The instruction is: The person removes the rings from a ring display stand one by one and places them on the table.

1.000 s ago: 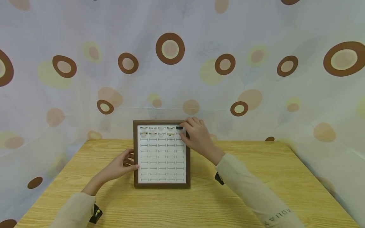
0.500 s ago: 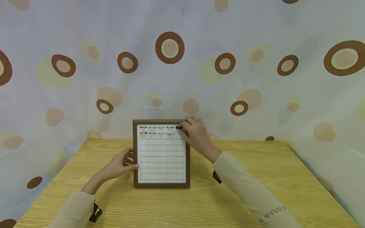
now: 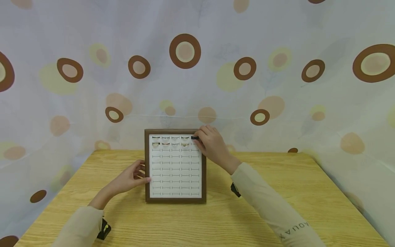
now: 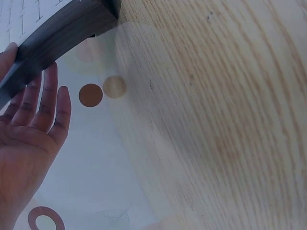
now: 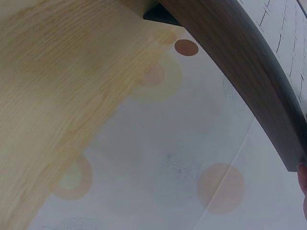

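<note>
A brown-framed ring display board [image 3: 176, 200] stands upright on the table, its white panel [image 3: 175, 171] cut with rows of slots. Several rings [image 3: 165, 144] sit in the top two rows. At the top right slot, my right hand [image 3: 213, 144] pinches a black ring [image 3: 194, 138] between thumb and index finger, which partly cover it. My left hand [image 3: 129, 178] holds the frame's left side, thumb on the front and fingers behind, also visible in the left wrist view around the frame [image 4: 57, 40]. Only a fingertip [image 5: 302, 178] of the right hand appears in the right wrist view.
The wooden table [image 3: 172, 226] extends around the board on all sides. Behind and beside it hangs a pale curtain [image 3: 197, 92] with brown and yellow circles. A dark support piece [image 5: 163, 15] sticks out behind the frame.
My right thumb has moved up towards the index finger at the black ring, and less of the ring shows. My left hand keeps the same hold on the frame.
</note>
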`<state>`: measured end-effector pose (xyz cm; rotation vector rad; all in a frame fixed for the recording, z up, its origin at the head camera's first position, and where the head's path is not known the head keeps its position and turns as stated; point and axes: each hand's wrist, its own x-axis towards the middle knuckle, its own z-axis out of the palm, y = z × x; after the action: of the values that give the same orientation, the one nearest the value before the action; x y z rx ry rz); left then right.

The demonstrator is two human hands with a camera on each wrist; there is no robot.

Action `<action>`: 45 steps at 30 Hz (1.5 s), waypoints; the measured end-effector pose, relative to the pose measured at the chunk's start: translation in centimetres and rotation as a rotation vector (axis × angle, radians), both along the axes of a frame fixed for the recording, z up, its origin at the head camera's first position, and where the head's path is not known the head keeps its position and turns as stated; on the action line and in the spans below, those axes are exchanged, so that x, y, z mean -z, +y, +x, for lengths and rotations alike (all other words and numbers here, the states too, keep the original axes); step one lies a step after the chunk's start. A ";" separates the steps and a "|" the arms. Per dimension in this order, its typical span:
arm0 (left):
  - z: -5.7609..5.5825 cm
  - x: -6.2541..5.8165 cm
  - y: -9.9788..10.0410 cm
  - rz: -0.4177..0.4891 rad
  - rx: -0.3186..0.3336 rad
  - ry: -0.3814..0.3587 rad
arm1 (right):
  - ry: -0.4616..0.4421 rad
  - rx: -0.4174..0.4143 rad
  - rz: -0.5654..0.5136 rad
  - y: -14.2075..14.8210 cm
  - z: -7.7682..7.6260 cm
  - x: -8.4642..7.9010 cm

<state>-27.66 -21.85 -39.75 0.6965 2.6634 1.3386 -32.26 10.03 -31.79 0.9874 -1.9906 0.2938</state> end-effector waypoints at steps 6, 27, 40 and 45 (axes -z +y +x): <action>0.0 0.0 0.0 -0.005 0.003 0.000 | -0.021 -0.022 0.013 0.1 -0.1 -0.2; 0.0 -0.2 0.1 0.001 0.008 0.001 | -0.141 -0.118 0.021 0.8 -0.2 -1.2; 0.0 -0.1 0.1 -0.012 0.012 0.011 | -0.352 -0.149 0.078 1.4 0.2 -2.5; 0.0 -0.2 0.1 -0.013 0.010 0.009 | -0.390 -0.165 0.058 1.7 0.4 -2.8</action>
<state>-27.67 -21.79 -39.56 0.7159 2.6695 1.3170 -31.82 11.73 -28.98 1.2058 -2.2789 0.5579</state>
